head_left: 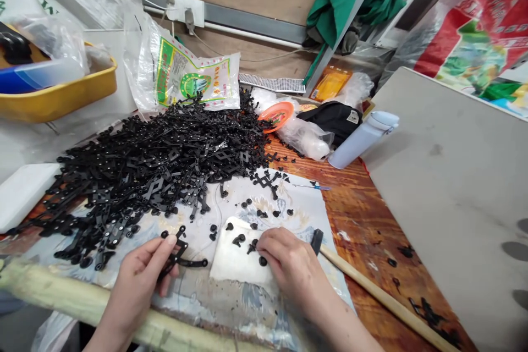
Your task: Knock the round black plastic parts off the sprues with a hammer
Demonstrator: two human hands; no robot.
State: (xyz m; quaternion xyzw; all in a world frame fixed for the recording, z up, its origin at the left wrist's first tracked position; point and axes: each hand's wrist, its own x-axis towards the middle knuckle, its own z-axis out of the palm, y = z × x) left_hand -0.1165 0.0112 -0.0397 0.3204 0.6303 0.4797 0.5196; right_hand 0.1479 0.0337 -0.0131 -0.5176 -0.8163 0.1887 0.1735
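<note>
My left hand (144, 269) is closed around a jointed black plastic linkage (180, 256), with one curved arm of it sticking out to the right. Over a white pad (231, 264), the fingertips of my right hand (286, 264) pinch together at a small black plastic piece (251, 247); the fingers partly hide it. More small black round-headed pieces (239, 238) lie on the pad and on the cloth behind it. A large heap of black linkages (165, 159) spreads across the back left of the table.
To the right lies a hammer (379, 289) with a wooden handle. A pale blue bottle (363, 140), an orange plate (275, 115) and plastic bags stand behind. A grey board (445, 176) borders the right side, a yellow bin (61, 93) the left. A padded roll (61, 291) runs along the front edge.
</note>
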